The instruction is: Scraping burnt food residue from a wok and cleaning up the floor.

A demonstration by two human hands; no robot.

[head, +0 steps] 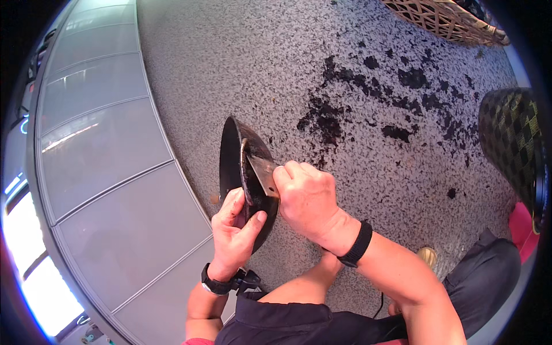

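A black wok (pixel 229 151) is tilted on its side in front of me, its dark outer face turned right. My left hand (pixel 235 235) grips the wok near its lower end, thumb on the outer face and fingers by the loop handle (pixel 243 166). In my right hand (pixel 305 198) is a flat metal blade (pixel 264 172) with a small hole near one corner, possibly a cleaver. The blade's far end meets the wok's outer face beside the loop handle. My fist hides the near end of the blade.
Black flakes (pixel 321 120) lie scattered over the speckled floor (pixel 194 64). Grey panels (pixel 108 159) run along the left. A woven basket (pixel 444 21) stands at the upper right. On the right are a black-and-green patterned object (pixel 509 133) and a dark-trousered leg (pixel 483 276).
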